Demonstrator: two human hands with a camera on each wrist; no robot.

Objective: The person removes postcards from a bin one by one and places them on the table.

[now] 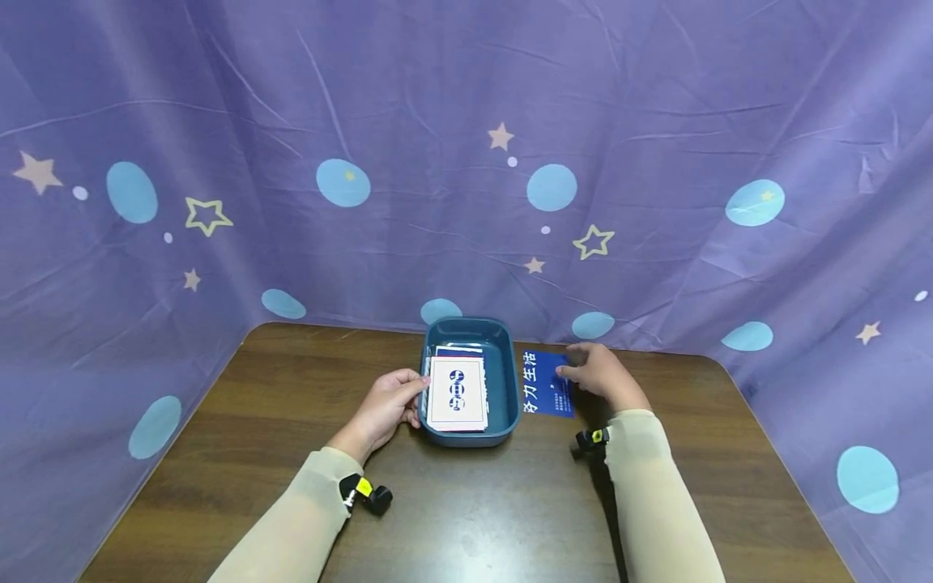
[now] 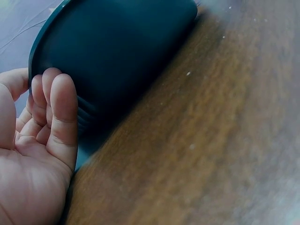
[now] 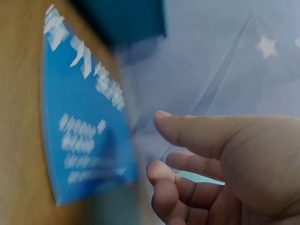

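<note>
My left hand (image 1: 386, 409) grips the left wall of a dark blue-green plastic bin (image 1: 503, 429), thumb over the rim and fingers bent against the outside. In the left wrist view those fingers (image 2: 63, 108) press on the bin's outer wall (image 2: 126, 42). Inside the bin lies a stack of cards, a white card (image 1: 446, 405) with a blue emblem on top. Right of the bin, a blue card (image 1: 539, 397) with white characters lies on the table. My right hand (image 1: 599, 376) hovers by its right edge, thumb apart from loosely bent fingers, holding nothing.
The brown wooden table (image 1: 466, 518) ends at a purple curtain (image 1: 437, 243) with stars and blue ovals, close behind the bin. Black camera mounts sit on the left wrist (image 1: 368, 492) and the right wrist (image 1: 589, 441).
</note>
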